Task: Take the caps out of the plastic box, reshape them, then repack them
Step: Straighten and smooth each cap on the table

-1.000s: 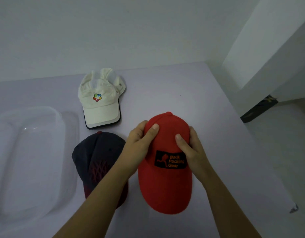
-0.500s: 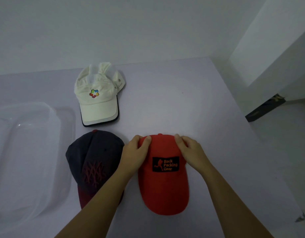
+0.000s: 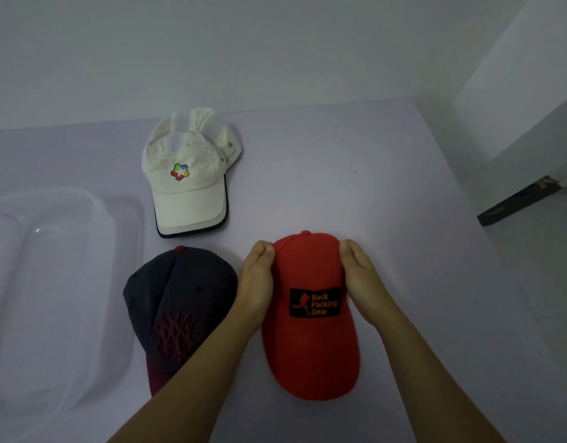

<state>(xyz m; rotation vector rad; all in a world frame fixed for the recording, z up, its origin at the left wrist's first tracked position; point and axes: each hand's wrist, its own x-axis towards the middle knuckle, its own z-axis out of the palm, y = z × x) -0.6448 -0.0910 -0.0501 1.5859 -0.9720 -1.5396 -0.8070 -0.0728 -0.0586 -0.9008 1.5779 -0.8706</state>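
Apparently red cap [image 3: 310, 340] between fingers [image 3: 265, 251].

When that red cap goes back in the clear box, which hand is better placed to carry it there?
Probably the left hand: it presses the red cap on the side facing the clear box at the table's left. The right hand would cross over.

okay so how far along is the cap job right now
Unpacking looks done: the white cap, dark cap and red cap lie on the table, the plastic box empty. In hand: left hand and right hand press the red cap's crown sides. Repacking remains.
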